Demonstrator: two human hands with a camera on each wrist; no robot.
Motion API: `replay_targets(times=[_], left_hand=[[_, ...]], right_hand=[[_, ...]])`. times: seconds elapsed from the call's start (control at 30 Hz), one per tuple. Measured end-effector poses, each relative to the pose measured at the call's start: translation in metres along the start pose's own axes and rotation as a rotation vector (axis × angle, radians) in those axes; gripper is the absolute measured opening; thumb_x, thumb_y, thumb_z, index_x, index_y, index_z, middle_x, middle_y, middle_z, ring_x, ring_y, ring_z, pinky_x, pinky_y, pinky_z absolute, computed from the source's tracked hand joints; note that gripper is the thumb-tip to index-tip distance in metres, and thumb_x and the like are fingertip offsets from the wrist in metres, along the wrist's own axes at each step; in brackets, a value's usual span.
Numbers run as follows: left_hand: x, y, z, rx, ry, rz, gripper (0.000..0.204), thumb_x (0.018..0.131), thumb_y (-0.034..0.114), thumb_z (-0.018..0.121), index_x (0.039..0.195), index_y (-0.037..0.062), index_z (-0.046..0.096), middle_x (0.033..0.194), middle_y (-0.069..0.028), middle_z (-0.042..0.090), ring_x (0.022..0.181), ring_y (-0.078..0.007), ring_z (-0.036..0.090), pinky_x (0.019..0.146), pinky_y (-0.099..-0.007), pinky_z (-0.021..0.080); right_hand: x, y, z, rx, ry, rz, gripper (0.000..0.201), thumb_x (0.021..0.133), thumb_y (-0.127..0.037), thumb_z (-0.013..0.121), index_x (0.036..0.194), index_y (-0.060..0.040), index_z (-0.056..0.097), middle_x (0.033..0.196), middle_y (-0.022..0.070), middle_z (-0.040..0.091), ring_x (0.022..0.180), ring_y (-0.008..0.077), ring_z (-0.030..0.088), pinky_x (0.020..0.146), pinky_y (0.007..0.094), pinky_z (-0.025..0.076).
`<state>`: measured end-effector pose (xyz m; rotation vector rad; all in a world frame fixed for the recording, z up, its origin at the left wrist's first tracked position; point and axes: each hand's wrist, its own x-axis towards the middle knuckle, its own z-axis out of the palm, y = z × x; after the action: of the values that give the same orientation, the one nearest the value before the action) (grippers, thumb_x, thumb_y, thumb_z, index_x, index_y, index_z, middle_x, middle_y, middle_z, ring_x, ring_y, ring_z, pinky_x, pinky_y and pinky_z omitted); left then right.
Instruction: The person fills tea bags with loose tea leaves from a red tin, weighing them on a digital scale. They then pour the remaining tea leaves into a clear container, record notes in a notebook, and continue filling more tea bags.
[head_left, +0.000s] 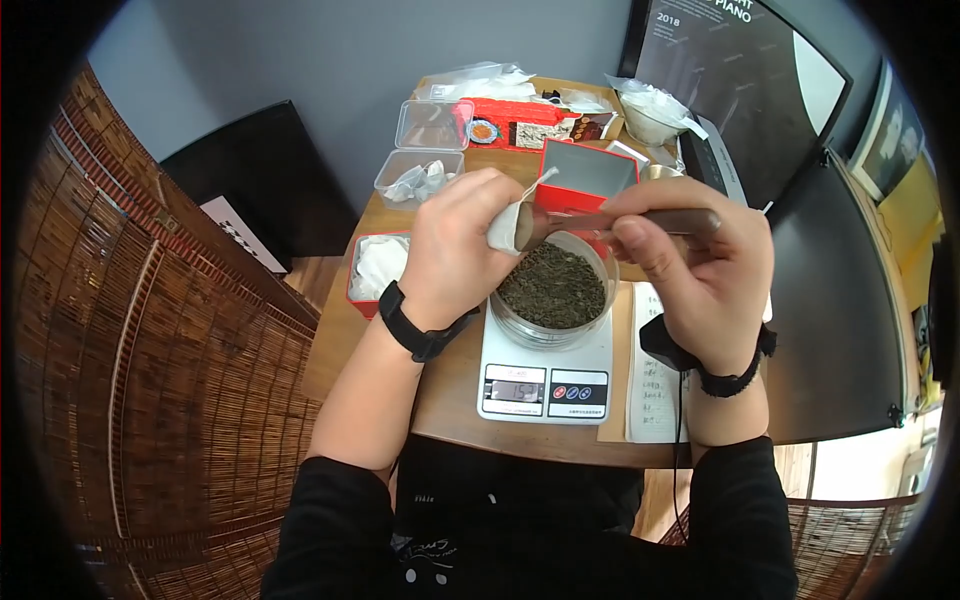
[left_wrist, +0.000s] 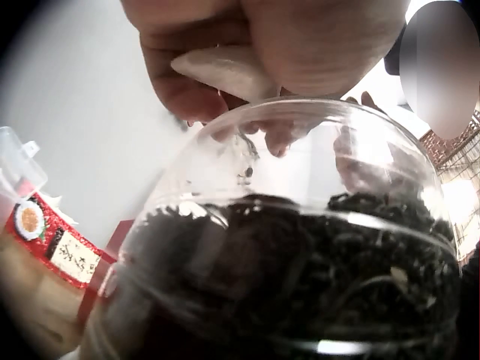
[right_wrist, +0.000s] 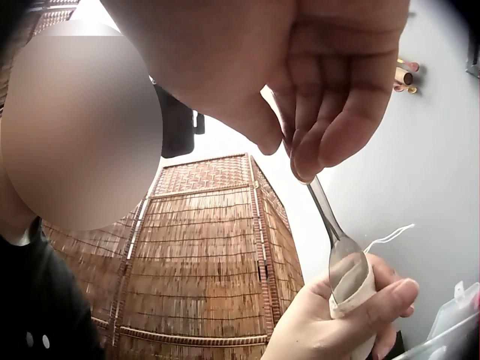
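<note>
Over the jar, my left hand [head_left: 445, 235] grips a small white drawstring pouch [head_left: 507, 232] with its mouth open. My right hand [head_left: 725, 275] pinches the handle of a spoon [right_wrist: 322, 206] between thumb and fingers. The spoon's bowl rests inside the pouch's mouth in the right wrist view. Below both hands stands a clear round jar [head_left: 540, 335] of dark dried leaves [head_left: 555, 290], like loose tea. A few leaf bits hang in the air under the pouch in the left wrist view. The jar sits on a white kitchen scale [head_left: 493, 345] with a lit display.
Left of the scale is a red tin [head_left: 358, 300] of white pouches. Behind stand an open red box [head_left: 590, 205], a clear plastic box [head_left: 385, 185] and a red packet [head_left: 490, 125]. A handwritten notebook [head_left: 650, 410] lies at right, beside a dark monitor [head_left: 735, 90].
</note>
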<state>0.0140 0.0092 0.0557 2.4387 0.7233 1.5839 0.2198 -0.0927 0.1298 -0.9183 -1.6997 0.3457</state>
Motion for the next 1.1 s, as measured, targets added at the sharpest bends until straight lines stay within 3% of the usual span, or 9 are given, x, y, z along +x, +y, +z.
replay_targets(times=[0.1, 0.3, 0.53, 0.73, 0.87, 0.97, 1.0, 1.07, 1.1], left_hand=[[-0.002, 0.000, 0.001, -0.003, -0.043, 0.051, 0.038, 0.073, 0.007, 0.092, 0.101, 0.0023, 0.067, 0.090, -0.0138, 0.067, 0.082, -0.0377, 0.070, 0.070, -0.0430, 0.057], [-0.001, 0.012, 0.004, -0.052, 0.016, 0.007, 0.036, 0.074, 0.007, 0.091, 0.101, 0.0034, 0.068, 0.090, -0.0140, 0.070, 0.083, -0.0378, 0.071, 0.072, -0.0430, 0.058], [-0.005, 0.005, 0.001, -0.015, -0.019, 0.039, 0.035, 0.075, 0.008, 0.091, 0.101, 0.0039, 0.068, 0.093, -0.0143, 0.072, 0.085, -0.0370, 0.073, 0.072, -0.0426, 0.058], [-0.003, -0.002, 0.004, -0.017, 0.018, -0.042, 0.031, 0.079, 0.012, 0.091, 0.096, 0.0031, 0.067, 0.085, -0.0162, 0.071, 0.076, -0.0382, 0.071, 0.066, -0.0432, 0.056], [-0.001, -0.003, 0.002, 0.018, 0.013, -0.090, 0.031, 0.084, 0.016, 0.091, 0.092, 0.0028, 0.064, 0.080, -0.0162, 0.069, 0.071, -0.0381, 0.069, 0.063, -0.0441, 0.054], [-0.002, -0.007, 0.005, -0.001, 0.001, -0.065, 0.030, 0.085, 0.017, 0.091, 0.091, 0.0028, 0.064, 0.078, -0.0138, 0.067, 0.068, -0.0344, 0.066, 0.062, -0.0413, 0.052], [-0.002, -0.008, 0.006, 0.000, -0.002, -0.049, 0.029, 0.086, 0.016, 0.091, 0.092, 0.0027, 0.065, 0.077, -0.0117, 0.066, 0.067, -0.0310, 0.064, 0.061, -0.0382, 0.050], [-0.001, -0.008, 0.005, 0.010, -0.014, -0.026, 0.029, 0.086, 0.016, 0.091, 0.092, 0.0025, 0.065, 0.079, -0.0124, 0.066, 0.068, -0.0321, 0.064, 0.062, -0.0390, 0.050], [-0.001, -0.008, 0.003, 0.028, -0.031, -0.004, 0.030, 0.086, 0.017, 0.091, 0.093, 0.0022, 0.065, 0.080, -0.0130, 0.066, 0.068, -0.0333, 0.064, 0.062, -0.0399, 0.051]], right_hand=[[0.002, -0.001, 0.004, -0.048, -0.058, -0.053, 0.012, 0.095, -0.007, 0.082, 0.103, -0.0001, 0.078, 0.087, 0.0075, 0.080, 0.079, 0.0150, 0.078, 0.072, 0.0258, 0.059], [0.000, -0.005, 0.002, -0.124, -0.028, -0.096, 0.019, 0.096, -0.012, 0.084, 0.106, 0.0039, 0.078, 0.092, 0.0091, 0.082, 0.082, 0.0138, 0.078, 0.076, 0.0238, 0.058], [0.000, 0.007, 0.010, -0.249, -0.168, -0.112, 0.014, 0.093, -0.010, 0.084, 0.104, -0.0028, 0.079, 0.094, 0.0069, 0.081, 0.078, 0.0179, 0.079, 0.069, 0.0273, 0.059], [0.002, -0.001, -0.013, 0.074, 0.107, -0.012, 0.011, 0.103, -0.008, 0.074, 0.104, 0.0028, 0.076, 0.092, 0.0061, 0.078, 0.081, 0.0112, 0.074, 0.070, 0.0245, 0.056], [0.006, -0.001, -0.036, 0.027, 0.134, 0.029, 0.015, 0.106, -0.011, 0.071, 0.105, 0.0030, 0.075, 0.088, 0.0039, 0.076, 0.073, 0.0071, 0.065, 0.066, 0.0226, 0.052], [0.012, 0.009, -0.040, -0.309, -0.223, 0.226, 0.014, 0.100, -0.014, 0.076, 0.102, -0.0006, 0.079, 0.071, 0.0029, 0.071, 0.062, 0.0056, 0.057, 0.058, 0.0250, 0.045], [0.014, 0.018, -0.033, -0.273, -0.294, 0.296, 0.016, 0.100, -0.016, 0.077, 0.103, -0.0007, 0.079, 0.069, 0.0053, 0.069, 0.060, 0.0078, 0.055, 0.057, 0.0276, 0.045], [0.019, 0.041, -0.023, -0.376, -0.375, 0.294, 0.020, 0.100, -0.020, 0.077, 0.102, 0.0001, 0.079, 0.069, 0.0075, 0.070, 0.060, 0.0097, 0.058, 0.058, 0.0293, 0.047], [0.020, 0.056, -0.022, -0.276, -0.389, 0.349, 0.022, 0.102, -0.020, 0.075, 0.104, 0.0012, 0.079, 0.073, 0.0074, 0.072, 0.063, 0.0094, 0.061, 0.061, 0.0285, 0.050]])
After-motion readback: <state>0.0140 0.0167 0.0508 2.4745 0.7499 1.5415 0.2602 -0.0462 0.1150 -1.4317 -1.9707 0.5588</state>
